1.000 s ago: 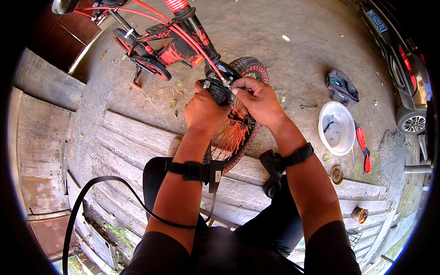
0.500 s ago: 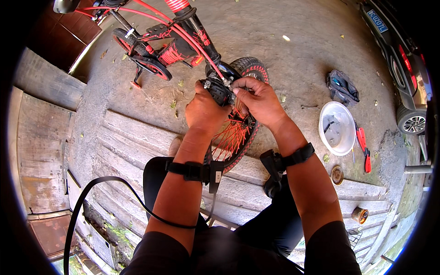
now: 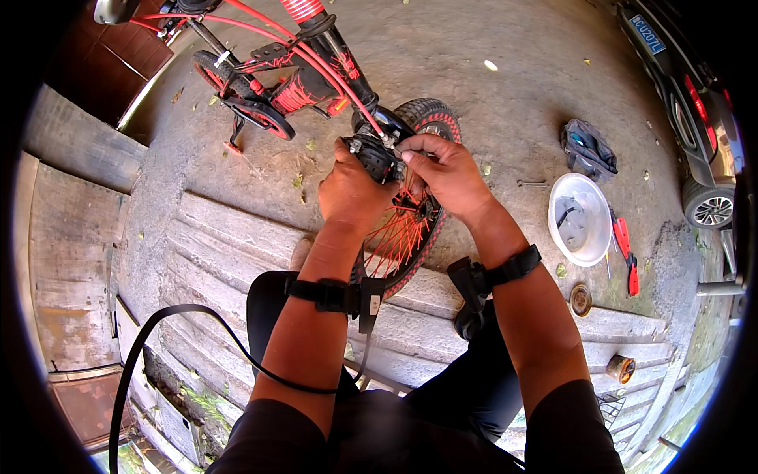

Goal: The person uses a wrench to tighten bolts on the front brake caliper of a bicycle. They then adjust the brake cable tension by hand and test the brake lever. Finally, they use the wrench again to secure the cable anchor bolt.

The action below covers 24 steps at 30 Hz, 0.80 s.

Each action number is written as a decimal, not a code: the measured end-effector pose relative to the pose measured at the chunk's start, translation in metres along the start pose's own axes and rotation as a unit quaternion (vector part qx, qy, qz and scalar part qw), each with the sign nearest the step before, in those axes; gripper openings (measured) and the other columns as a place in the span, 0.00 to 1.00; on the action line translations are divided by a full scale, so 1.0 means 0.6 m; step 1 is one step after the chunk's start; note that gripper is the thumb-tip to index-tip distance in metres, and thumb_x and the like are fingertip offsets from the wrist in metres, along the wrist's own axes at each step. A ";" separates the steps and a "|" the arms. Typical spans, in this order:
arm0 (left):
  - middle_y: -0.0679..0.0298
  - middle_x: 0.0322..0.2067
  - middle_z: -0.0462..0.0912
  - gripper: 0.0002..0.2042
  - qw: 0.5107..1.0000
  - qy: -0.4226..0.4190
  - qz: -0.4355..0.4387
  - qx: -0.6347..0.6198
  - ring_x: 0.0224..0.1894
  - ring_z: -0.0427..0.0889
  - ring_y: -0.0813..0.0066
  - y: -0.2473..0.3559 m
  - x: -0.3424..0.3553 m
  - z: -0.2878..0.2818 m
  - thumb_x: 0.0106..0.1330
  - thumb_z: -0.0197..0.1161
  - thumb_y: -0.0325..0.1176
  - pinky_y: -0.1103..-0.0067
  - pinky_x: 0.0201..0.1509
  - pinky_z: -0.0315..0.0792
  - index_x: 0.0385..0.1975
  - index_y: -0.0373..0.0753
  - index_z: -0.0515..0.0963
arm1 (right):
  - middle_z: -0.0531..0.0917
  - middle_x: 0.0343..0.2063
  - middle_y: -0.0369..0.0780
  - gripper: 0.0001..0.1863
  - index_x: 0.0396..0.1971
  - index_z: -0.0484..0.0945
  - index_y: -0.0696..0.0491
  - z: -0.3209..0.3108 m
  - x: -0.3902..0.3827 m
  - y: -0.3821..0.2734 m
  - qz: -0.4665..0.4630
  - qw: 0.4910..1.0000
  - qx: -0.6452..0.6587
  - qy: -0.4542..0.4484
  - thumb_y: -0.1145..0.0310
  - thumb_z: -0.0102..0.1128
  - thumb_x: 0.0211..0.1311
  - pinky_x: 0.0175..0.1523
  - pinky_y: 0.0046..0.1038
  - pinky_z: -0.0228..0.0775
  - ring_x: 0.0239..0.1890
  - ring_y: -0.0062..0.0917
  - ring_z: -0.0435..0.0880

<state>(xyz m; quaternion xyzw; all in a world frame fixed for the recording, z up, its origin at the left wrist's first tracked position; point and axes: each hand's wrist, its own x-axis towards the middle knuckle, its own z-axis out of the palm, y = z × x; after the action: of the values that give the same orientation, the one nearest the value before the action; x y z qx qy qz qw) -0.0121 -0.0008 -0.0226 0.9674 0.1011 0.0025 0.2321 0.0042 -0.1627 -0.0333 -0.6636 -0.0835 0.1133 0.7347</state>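
Note:
A black and red bicycle (image 3: 294, 93) stands in front of me, its front wheel (image 3: 438, 237) with red spokes towards my knees. My left hand (image 3: 347, 191) is closed round the knobby tyre and the rim brake (image 3: 377, 158), the index finger up against the brake's left side. On the brake's right side, my right hand (image 3: 448, 172) pinches with thumb and index finger close to where a red cable (image 3: 335, 73) comes down. What lies between those fingertips is too small to make out. Both wrists wear black straps.
On the right are a white plastic basin (image 3: 581, 254) with small parts, a red-handled tool (image 3: 625, 245), a spanner (image 3: 532, 183), a grey tool bag (image 3: 588, 148) and two small round tins (image 3: 580, 300). A parked car (image 3: 687, 110) stands beyond. Stone steps (image 3: 237, 233) lie below; a black cable (image 3: 158, 316) loops left.
Both hands stay at the brake with almost the same grip. The right fingers shift very slightly, and the whole view moves a little.

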 end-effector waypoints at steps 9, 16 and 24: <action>0.41 0.44 0.84 0.60 1.000 -0.002 -0.002 0.001 0.47 0.86 0.49 0.000 0.000 -0.002 0.43 0.81 0.50 0.66 0.50 0.80 0.68 0.19 0.49 | 0.79 0.24 0.30 0.09 0.46 0.81 0.56 -0.009 -0.002 -0.001 0.025 1.000 -0.013 0.010 0.72 0.55 0.72 0.26 0.17 0.66 0.21 0.11 0.76; 0.44 0.47 0.83 0.58 1.000 -0.011 -0.015 0.003 0.47 0.86 0.51 -0.001 0.001 -0.002 0.45 0.80 0.49 0.67 0.52 0.80 0.68 0.22 0.48 | 0.83 0.27 0.34 0.12 0.46 0.81 0.58 -0.019 -0.011 0.002 0.053 0.996 -0.074 -0.014 0.72 0.62 0.64 0.28 0.20 0.73 0.24 0.13 0.80; 0.44 0.45 0.84 0.58 1.000 -0.006 -0.007 -0.003 0.46 0.87 0.51 0.001 0.000 -0.002 0.44 0.80 0.52 0.67 0.52 0.80 0.67 0.23 0.51 | 0.87 0.34 0.40 0.14 0.44 0.82 0.59 -0.002 -0.012 0.024 -0.023 0.988 -0.151 0.037 0.72 0.67 0.59 0.36 0.24 0.77 0.30 0.20 0.85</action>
<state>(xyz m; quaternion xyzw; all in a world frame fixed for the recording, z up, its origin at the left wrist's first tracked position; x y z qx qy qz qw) -0.0118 -0.0009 -0.0211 0.9659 0.1064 -0.0044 0.2360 -0.0030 -0.1645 -0.0474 -0.7682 -0.0882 0.0578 0.6314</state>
